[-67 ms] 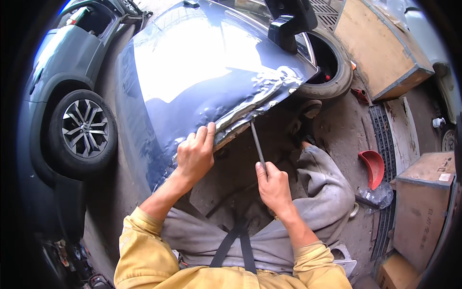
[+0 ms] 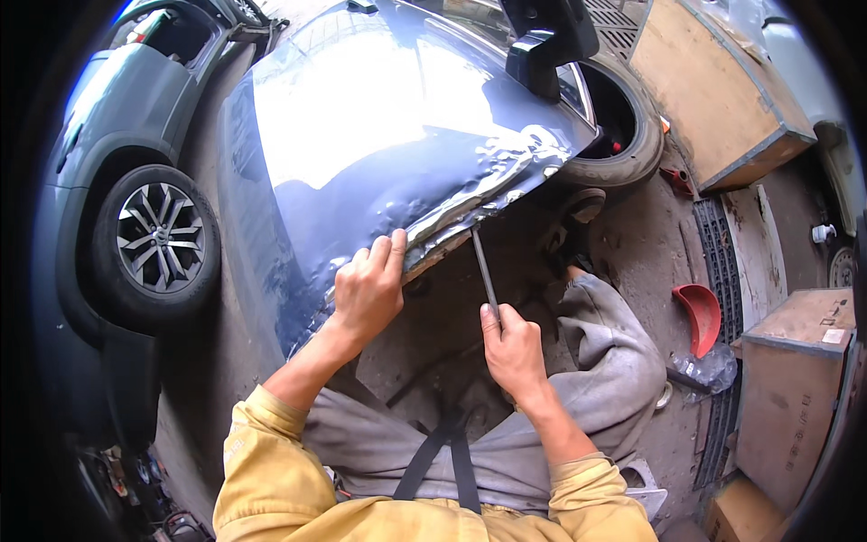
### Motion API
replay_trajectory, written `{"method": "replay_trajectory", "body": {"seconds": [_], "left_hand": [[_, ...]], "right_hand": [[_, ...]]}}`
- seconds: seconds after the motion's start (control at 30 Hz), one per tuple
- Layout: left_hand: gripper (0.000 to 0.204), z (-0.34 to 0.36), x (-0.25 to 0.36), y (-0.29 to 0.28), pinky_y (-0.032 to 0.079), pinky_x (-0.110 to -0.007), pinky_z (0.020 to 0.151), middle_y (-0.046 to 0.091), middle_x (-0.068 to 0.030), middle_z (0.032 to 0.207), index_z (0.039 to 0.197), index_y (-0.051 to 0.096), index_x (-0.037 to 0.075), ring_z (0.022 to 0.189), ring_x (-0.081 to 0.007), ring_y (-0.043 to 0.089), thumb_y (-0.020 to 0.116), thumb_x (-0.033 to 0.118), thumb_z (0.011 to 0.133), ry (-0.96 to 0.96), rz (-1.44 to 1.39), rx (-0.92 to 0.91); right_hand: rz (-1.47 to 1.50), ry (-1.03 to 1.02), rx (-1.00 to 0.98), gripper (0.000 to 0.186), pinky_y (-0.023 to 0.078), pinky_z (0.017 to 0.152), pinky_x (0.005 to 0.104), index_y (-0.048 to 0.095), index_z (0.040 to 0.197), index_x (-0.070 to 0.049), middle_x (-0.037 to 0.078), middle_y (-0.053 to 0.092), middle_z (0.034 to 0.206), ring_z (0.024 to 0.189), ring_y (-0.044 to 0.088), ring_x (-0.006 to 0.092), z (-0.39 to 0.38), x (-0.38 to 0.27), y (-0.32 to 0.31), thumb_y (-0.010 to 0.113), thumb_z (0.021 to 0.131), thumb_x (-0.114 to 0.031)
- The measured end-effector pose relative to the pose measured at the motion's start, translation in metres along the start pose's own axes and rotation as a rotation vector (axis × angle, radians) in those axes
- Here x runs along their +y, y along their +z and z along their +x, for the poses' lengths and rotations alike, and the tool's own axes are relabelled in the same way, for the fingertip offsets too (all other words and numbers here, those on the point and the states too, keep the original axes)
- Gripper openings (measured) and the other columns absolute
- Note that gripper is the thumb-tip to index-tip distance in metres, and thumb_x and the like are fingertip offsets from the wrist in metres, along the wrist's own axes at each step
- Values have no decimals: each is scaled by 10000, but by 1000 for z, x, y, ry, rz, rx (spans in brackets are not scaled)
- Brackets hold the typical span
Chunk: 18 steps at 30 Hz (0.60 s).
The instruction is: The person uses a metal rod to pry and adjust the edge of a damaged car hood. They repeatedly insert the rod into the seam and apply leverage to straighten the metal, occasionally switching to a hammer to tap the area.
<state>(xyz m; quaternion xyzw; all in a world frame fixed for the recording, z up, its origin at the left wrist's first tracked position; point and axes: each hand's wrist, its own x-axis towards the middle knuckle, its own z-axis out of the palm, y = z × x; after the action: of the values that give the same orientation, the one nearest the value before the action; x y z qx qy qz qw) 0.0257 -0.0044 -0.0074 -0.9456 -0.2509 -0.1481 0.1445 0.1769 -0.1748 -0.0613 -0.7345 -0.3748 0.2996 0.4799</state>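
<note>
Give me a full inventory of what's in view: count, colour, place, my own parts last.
Dented panel: 1, dark blue, centre
Metal rod: 1, grey, upper end at the panel's edge
Car: 1, blue-grey, left
Large spoked wheel: 1, black and silver, on that car
Loose tyre: 1, dark, upper right
Wooden crates: 2, brown, right
Red curved piece: 1, red, right floor
Plastic bag: 1, clear, below it
Cardboard box: 1, brown, lower right
Small clutter: uncountable, mixed, lower left
Trousers: 1 pair, grey, below centre
Sleeves: 2, yellow, bottom
Hands: 2, bare; left on panel edge, right around rod
</note>
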Motion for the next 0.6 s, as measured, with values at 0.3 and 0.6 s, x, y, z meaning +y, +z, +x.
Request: {"method": "replay_trajectory", "body": {"seconds": [0.3, 0.6], "left_hand": [[549, -7, 9, 10, 531, -384, 624, 605, -109, 965, 1253, 599, -22, 729, -287, 608, 618, -12, 704, -98, -125, 3], [471, -5, 3, 5, 529, -390, 639, 598, -102, 953, 1203, 628, -8, 737, -300, 609, 608, 13, 733, -139, -154, 125]], "right_hand": [[-339, -99, 111, 357, 485, 492, 530, 522, 778, -23, 217, 606, 577, 561, 625, 449, -4, 23, 23, 548, 1027, -278], [-93, -21, 28, 444, 445, 579, 531, 556, 761, 32, 277, 604, 682, 700, 606, 503, 13, -16, 11, 529, 1034, -318]]}}
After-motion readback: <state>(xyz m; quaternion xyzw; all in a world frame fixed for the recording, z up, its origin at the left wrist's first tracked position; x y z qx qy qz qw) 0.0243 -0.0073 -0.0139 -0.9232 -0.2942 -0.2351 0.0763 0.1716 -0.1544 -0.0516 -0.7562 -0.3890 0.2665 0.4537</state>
